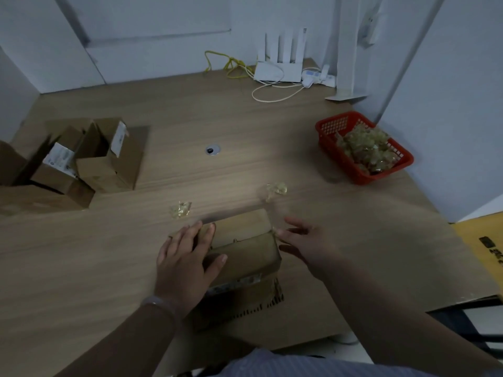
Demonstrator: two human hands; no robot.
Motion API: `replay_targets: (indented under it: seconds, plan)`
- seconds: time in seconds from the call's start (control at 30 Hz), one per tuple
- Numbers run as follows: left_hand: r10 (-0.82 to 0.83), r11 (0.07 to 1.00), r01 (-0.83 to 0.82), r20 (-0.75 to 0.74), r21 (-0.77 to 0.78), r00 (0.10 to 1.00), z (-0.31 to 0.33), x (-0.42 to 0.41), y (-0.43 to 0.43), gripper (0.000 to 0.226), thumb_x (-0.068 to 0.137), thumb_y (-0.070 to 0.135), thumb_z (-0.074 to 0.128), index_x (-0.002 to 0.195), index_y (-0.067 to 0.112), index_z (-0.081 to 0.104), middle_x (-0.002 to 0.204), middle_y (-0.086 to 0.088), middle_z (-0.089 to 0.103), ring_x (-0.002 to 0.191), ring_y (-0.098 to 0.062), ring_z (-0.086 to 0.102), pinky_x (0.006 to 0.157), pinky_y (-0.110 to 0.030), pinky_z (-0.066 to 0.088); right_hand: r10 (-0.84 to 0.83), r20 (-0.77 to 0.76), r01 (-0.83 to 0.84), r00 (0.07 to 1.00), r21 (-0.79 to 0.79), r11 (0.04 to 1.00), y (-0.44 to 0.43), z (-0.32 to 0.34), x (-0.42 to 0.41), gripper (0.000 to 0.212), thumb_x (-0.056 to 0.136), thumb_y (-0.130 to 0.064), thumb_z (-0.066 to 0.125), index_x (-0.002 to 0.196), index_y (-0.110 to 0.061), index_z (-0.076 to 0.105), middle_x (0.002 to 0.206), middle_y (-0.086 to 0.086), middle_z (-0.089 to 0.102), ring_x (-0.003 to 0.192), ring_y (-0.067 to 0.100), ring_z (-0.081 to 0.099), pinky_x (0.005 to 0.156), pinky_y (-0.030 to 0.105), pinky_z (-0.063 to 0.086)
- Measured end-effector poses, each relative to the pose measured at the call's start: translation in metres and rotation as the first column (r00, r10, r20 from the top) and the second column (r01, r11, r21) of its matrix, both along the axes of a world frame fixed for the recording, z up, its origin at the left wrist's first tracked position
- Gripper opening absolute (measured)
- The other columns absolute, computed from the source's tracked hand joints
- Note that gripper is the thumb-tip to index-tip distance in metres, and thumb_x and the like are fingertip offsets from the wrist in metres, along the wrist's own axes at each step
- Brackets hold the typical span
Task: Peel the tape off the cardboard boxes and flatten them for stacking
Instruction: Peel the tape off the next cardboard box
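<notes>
Head cam, L to R, everything placed off the box (245,251) that sits right in front of me on the table (272,126).

Far L of the box & further back: pile of boxes (89,156), approx. 3 or more, standing w/ flaps open and white labels on. None of those look flattened. Flat cardboard (35,198) lies at the pile's near side, prob. a piece already done, can't be sure.

My L hand (187,257) grips the box's L end: fingers draped over its far-L corner, thumb lying across the top face. It's bracing the box.

Just behind the box, L side: loose tape wad (180,209). Behind it, R side: second tape wad (276,190). Both lie apart from the box.

The box itself is upright, not collapsed, top flap partly up.

My R hand (304,240) is at the box's R edge, fingers spread and loose, blurred. A small tape scrap (275,229) sits on the box's far-R corner by my fingertips; can't tell if I'm touching it.

Well R of the box & back: red basket (381,175) heaped w/ peeled tape (364,148).

Judgement: tape peeling is well along. This box is nearly stripped but needs flattening; the pile needs flattening & stacking, and the 2 wads should go in the basket.
</notes>
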State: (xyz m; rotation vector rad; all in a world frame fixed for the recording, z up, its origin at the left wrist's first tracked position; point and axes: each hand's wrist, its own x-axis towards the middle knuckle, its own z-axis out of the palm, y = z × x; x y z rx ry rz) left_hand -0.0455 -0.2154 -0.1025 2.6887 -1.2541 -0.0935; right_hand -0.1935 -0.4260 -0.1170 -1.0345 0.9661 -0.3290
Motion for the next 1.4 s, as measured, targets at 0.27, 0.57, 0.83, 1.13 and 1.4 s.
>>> replay_targets:
  seconds: [0.27,0.57,0.83,1.13,1.4]
  plan:
    - [-0.001,1.0,0.001,0.038,0.019,0.999,-0.006,0.004,0.001,0.069,0.085,0.068,0.027,0.143,0.034,0.038,0.146,0.002,0.041,0.134,-0.026,0.035,0.108,-0.047,0.028,0.093,-0.058,-0.084,0.994,0.14,0.986,-0.001,-0.015,-0.007,0.027,0.083,-0.028,0.073,0.1,-0.007,0.069,0.095,0.009,0.072,0.085,0.018,0.07,0.068,0.03,0.059]
    - [0.003,1.0,-0.003,0.053,0.005,0.999,-0.007,0.004,0.001,0.068,0.084,0.068,0.03,0.142,0.033,0.04,0.144,0.002,0.043,0.133,-0.026,0.037,0.107,-0.049,0.032,0.027,-0.256,-0.119,0.966,-0.352,0.929,-0.002,-0.011,0.006,0.016,0.076,-0.022,0.08,0.086,-0.015,0.069,0.083,0.001,0.071,0.081,0.015,0.068,0.076,0.031,0.057]
    - [0.007,1.0,-0.007,0.035,-0.002,0.999,-0.005,0.003,0.0,0.067,0.084,0.066,0.033,0.141,0.032,0.042,0.144,-0.001,0.043,0.133,-0.028,0.039,0.106,-0.05,0.034,0.0,-0.178,-0.109,0.984,-0.6,0.792,-0.001,-0.003,0.008,0.008,0.082,-0.022,0.074,0.091,-0.023,0.076,0.085,-0.015,0.071,0.082,-0.007,0.064,0.075,0.01,0.05]
    - [0.017,1.0,-0.017,0.042,0.0,0.999,-0.004,0.002,0.0,0.067,0.083,0.067,0.031,0.142,0.034,0.04,0.145,0.002,0.042,0.134,-0.025,0.037,0.107,-0.049,0.032,-0.056,-0.047,0.041,0.997,-0.269,0.962,-0.01,-0.008,0.022,0.012,0.077,-0.016,0.079,0.082,-0.023,0.072,0.081,-0.001,0.072,0.071,0.01,0.071,0.07,0.031,0.06]
    - [0.017,1.0,-0.016,0.044,-0.015,0.999,-0.001,0.0,-0.001,0.067,0.084,0.064,0.034,0.14,0.029,0.046,0.142,-0.002,0.046,0.131,-0.03,0.041,0.107,-0.05,0.031,0.076,-0.026,-0.077,0.997,-0.013,0.997,-0.014,-0.014,0.031,0.019,0.089,-0.014,0.067,0.106,-0.007,0.069,0.106,0.012,0.07,0.098,0.022,0.067,0.089,0.039,0.056]
